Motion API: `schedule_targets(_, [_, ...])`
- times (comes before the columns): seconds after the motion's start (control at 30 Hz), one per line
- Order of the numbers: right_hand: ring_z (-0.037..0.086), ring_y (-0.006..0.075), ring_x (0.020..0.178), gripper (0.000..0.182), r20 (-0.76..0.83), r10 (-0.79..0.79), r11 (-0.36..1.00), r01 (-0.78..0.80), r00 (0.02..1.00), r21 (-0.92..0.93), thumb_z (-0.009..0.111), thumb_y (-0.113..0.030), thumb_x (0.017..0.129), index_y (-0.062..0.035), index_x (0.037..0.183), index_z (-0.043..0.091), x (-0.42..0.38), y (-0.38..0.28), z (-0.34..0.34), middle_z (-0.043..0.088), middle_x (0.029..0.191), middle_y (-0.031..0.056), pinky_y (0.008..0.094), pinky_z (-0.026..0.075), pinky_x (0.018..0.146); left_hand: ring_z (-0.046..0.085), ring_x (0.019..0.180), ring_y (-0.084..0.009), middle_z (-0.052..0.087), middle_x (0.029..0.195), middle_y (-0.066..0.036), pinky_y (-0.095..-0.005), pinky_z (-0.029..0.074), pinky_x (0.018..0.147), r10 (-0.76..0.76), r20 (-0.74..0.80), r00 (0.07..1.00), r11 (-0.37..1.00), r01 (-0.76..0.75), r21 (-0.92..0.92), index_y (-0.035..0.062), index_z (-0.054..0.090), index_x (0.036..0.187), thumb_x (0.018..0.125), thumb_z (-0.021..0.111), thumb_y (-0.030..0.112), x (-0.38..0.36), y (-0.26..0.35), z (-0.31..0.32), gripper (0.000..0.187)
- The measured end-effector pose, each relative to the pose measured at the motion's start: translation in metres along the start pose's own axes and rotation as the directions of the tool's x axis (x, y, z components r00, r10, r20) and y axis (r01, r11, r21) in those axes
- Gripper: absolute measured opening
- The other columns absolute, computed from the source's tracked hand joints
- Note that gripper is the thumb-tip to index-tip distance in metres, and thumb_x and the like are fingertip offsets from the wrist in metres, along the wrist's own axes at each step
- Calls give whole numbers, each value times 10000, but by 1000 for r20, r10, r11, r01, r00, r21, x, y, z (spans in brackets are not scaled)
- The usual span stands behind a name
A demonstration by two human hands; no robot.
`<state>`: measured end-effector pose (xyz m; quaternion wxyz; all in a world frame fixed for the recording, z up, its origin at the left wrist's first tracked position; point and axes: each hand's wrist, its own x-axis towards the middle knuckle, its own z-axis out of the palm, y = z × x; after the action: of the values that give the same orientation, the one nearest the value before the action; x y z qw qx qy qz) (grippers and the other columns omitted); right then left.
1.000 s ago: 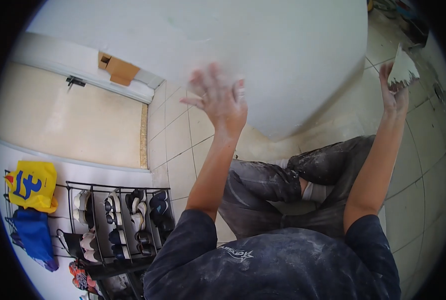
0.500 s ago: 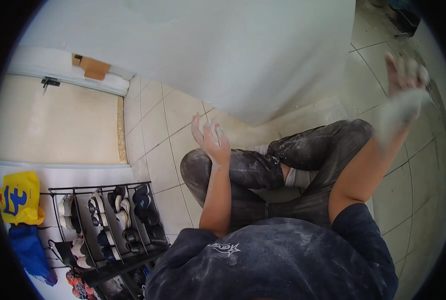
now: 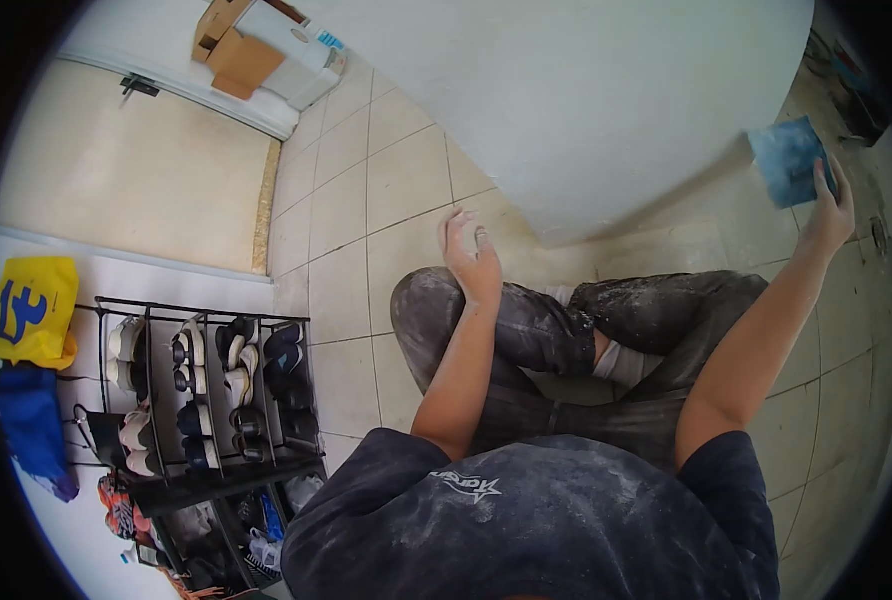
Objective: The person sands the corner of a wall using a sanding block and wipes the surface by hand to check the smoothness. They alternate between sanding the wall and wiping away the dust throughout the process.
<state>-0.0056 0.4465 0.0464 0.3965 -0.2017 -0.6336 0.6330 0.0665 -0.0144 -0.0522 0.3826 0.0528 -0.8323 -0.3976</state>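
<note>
I sit cross-legged on a tiled floor, in dust-covered dark trousers, facing a white wall. My left hand rests flat on my left knee, fingers apart and powdered white, holding nothing. Out to the right, my right hand is raised beside the wall's lower corner. It grips a flat blue object that is blurred; I cannot tell what it is.
A black shoe rack full of shoes stands at the left, with a yellow bag and a blue bag hanging beside it. A beige door and a cardboard box lie beyond it. Dark items sit at the far right edge.
My left hand dropped from the wall onto my knee. My right hand lowered slightly; a blue face shows in it where a white-smeared blade showed before.
</note>
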Motion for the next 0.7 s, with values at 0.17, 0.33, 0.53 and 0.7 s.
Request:
schedule_targets(0.17, [631, 219, 1005, 291, -202, 289, 810, -126, 936, 573, 660, -47, 924, 84, 1179, 610, 52, 70, -50, 649, 1135, 109, 322, 496, 876, 467, 1307, -353, 530, 1374, -202, -467, 288, 1129, 370, -73, 926, 926, -361, 110, 8, 591, 1175, 842, 571, -12, 33, 42, -16, 334])
schedule_targets(0.33, [648, 248, 958, 202, -300, 490, 677, -141, 818, 722, 638, -16, 926, 72, 1105, 607, 88, 128, -89, 647, 1061, 116, 305, 540, 798, 124, 1488, -419, 162, 1605, -242, -574, 60, 1177, 708, -60, 704, 705, -698, 123, -4, 167, 1543, 936, 543, 178, 123, 124, -18, 737])
schedule_targets(0.53, [623, 313, 1019, 282, -69, 623, 470, -303, 779, 829, 654, -60, 926, 92, 1152, 579, 58, 84, -47, 632, 1171, 174, 423, 520, 882, -29, 1485, -478, 70, 1602, -295, -674, -104, 1111, 470, 121, 874, 709, -455, 539, -65, 170, 1522, 954, 535, 301, 67, 78, 76, 768])
schedule_targets(0.7, [586, 307, 1142, 358, -14, 586, 438, -301, 811, 847, 663, -76, 920, 126, 1193, 552, 47, 70, -61, 582, 1271, 189, 400, 498, 993, -45, 1481, -488, 33, 1599, -314, -681, -78, 1112, 425, 103, 899, 722, -405, 561, -98, 128, 1515, 963, 496, 282, 42, 81, 103, 765])
